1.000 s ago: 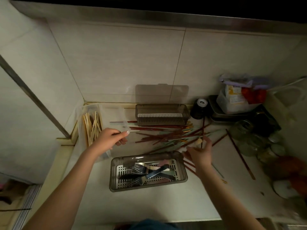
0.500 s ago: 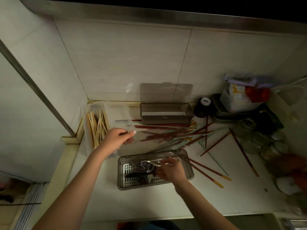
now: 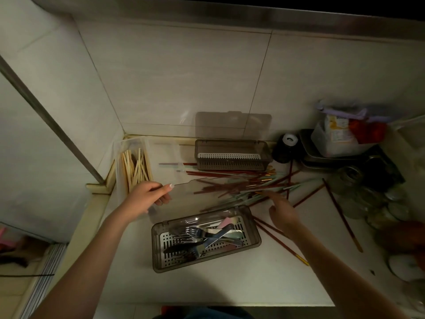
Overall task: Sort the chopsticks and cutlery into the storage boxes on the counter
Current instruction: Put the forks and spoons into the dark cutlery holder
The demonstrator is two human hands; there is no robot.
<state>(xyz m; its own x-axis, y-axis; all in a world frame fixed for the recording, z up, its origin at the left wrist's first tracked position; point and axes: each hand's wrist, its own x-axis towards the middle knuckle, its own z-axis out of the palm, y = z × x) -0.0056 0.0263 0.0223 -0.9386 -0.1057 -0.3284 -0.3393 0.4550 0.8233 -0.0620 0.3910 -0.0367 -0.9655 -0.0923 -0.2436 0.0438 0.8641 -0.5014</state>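
A grey slotted box point(image 3: 158, 249) near the counter's front holds forks and spoons point(image 3: 207, 234). My left hand point(image 3: 147, 196) grips the left end of its clear lid point(image 3: 195, 196) and holds it raised behind the box. My right hand point(image 3: 281, 211), blurred, reaches with its fingers out to the near edge of a pile of red-brown and pale green chopsticks point(image 3: 241, 185). A second grey box point(image 3: 232, 157) stands empty at the wall, lid up. A clear box point(image 3: 119, 162) on the left holds wooden chopsticks point(image 3: 135, 166).
Stray red chopsticks point(image 3: 340, 212) lie on the right and more chopsticks point(image 3: 280, 246) by the near box. A black jar point(image 3: 285, 146), stacked metal trays point(image 3: 322, 157) with a plastic container, and glass jars point(image 3: 358, 192) crowd the right. The counter's front edge point(image 3: 230, 305) is close.
My right hand left the chopstick pile, dipped into the near cutlery box, and is now back at the pile. My left hand has kept hold of the lid.
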